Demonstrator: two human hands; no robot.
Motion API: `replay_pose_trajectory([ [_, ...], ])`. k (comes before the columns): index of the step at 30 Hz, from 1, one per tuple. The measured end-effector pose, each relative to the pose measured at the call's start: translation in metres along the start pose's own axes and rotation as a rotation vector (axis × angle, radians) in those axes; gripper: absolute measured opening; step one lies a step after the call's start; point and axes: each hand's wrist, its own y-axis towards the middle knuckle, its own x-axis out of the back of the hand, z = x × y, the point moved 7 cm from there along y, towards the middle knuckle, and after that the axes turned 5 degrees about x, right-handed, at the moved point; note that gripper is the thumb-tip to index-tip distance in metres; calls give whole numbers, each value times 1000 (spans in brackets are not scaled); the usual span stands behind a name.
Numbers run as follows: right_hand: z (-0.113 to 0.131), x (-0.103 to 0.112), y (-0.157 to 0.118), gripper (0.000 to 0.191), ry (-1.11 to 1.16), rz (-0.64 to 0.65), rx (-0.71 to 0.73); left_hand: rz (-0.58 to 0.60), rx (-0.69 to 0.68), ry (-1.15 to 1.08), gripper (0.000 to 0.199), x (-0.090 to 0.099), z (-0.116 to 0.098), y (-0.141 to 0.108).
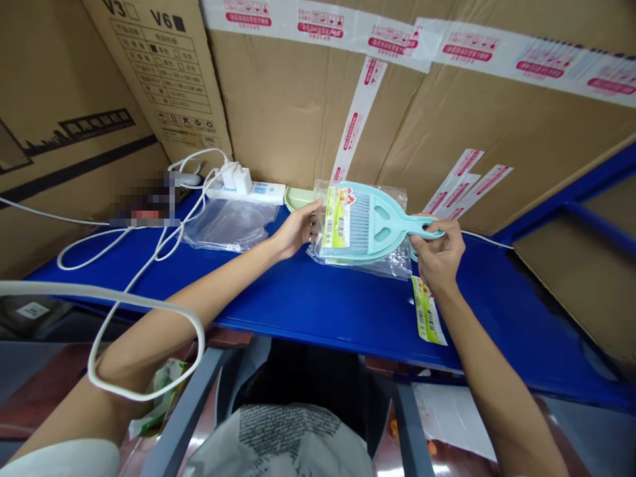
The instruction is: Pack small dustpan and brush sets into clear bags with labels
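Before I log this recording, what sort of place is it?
Probably a makeshift workstation: large brown cardboard panels patched with red-printed white tape stand behind a flat blue tabletop, and a long white power strip with plugs in it lies toward the back.

dustpan set [392, 224]: smooth plastic | bag [397, 266]: glossy film | carton [278, 99]: matt cardboard

Pale turquoise dustpan-and-brush set [390, 224], yellow-and-white label [336, 218], plain blue tabletop [308, 298], red-printed white tape [352, 128]
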Motion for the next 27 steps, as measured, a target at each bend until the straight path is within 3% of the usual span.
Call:
replay_pose_trajectory([
  [7,20,-8,4,44,-36,50,20,-138,-59,110,29,7,-7,-5],
  [17,16,-12,-1,38,-10,115,-13,-273,-122,121,23,18,-12,-5],
  [27,21,-13,-2,35,14,107,-16,-142,-39,40,21,10,-5,-1],
])
